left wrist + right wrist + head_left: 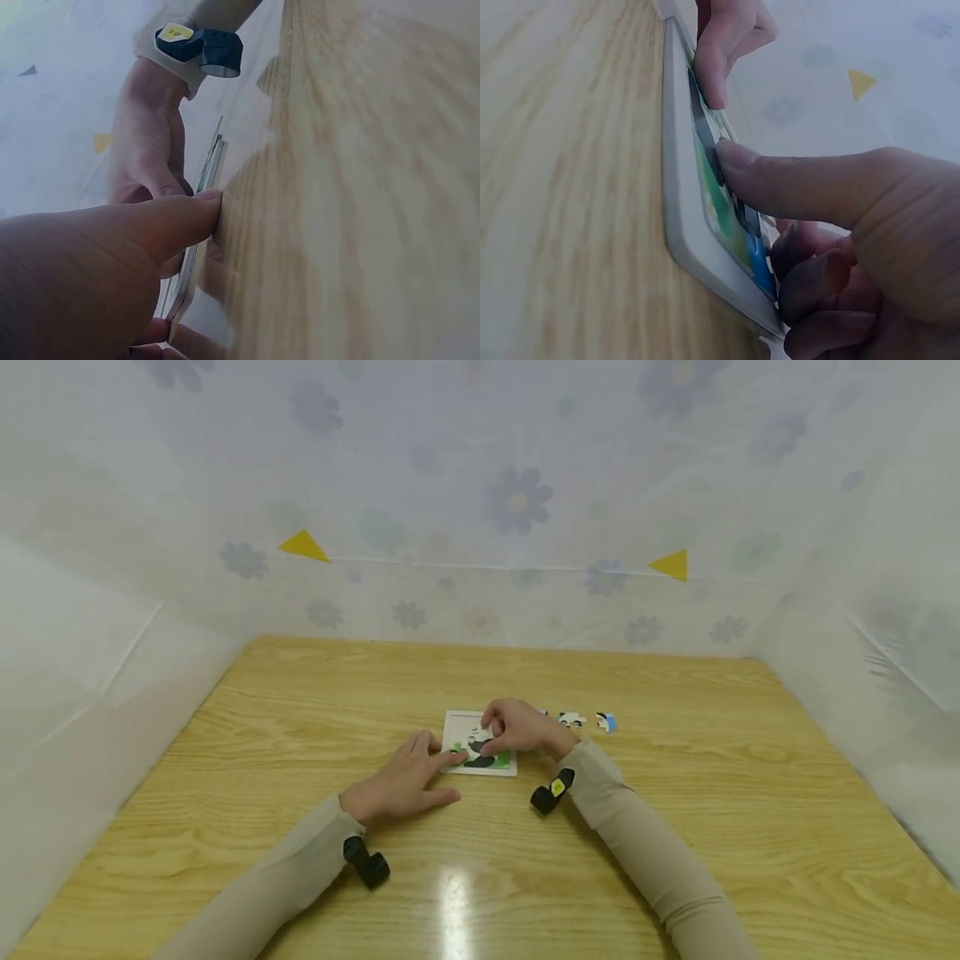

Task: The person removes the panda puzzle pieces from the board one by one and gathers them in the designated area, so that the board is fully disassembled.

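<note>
Panda puzzle [480,762] was touched by both hands on wooden tabletop [750,793]

The puzzle, set in a white frame [684,187], was seen near the middle of the tabletop, its picture partly covered. The left hand [401,781] was held with its fingers extended and its thumb spread away, nothing gripped; a fingertip was rested on the picture at the frame's left side. By the right hand [517,724], thumb down and fingers bent, the panda picture was touched; whether a piece was pinched could not be told. To the right of the frame, beyond the right wrist, a panda-face piece [572,720] and a blue-edged piece [607,722] were seen lying on the tabletop, and another piece [544,714] was mostly hidden by the hand. Black cameras [552,792] were worn at both wrists, beside beige sleeves [637,827]. The tabletop was backed by pale floral sheeting [450,610], marked with two yellow triangles [303,547].
</note>
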Available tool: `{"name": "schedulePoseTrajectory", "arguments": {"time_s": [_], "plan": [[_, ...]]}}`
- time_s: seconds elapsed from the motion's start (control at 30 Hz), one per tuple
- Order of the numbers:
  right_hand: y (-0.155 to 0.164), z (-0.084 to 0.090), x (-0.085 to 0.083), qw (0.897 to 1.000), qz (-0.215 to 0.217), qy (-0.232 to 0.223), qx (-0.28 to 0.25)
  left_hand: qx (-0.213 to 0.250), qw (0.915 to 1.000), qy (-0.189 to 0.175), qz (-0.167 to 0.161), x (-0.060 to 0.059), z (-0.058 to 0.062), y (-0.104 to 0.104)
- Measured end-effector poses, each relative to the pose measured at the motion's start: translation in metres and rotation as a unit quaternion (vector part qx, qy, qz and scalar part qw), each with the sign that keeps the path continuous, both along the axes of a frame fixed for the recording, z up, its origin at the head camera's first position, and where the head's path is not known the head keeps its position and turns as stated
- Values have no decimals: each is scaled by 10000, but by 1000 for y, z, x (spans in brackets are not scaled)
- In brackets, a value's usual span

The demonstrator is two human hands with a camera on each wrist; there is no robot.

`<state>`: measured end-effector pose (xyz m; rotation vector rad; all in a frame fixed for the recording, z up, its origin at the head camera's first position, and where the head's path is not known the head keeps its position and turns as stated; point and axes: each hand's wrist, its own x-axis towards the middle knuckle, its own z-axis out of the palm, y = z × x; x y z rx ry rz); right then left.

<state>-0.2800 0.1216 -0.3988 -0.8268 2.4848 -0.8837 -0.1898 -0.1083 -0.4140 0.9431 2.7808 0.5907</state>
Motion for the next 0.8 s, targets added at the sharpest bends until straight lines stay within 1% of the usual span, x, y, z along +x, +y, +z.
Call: {"name": "schedulePoseTrajectory", "arguments": {"time_s": [0.2,0.3,0.53,0.7,0.8], "plan": [[-2,0,3,9999,-97,30,101,41,10000,44,-12,0,-1,-1],[-1,0,4,9998,-69,129,148,57,9999,106,-51,1,0,-1],[2,1,6,9993,31,354,112,294,9995,123,-74,3,3,-1],[5,-2,7,9986,162,464,174,208,9997,62,-57,3,2,2],[8,-4,8,9988,137,435,151,196,9998,86,-60,2,1,3]]}}
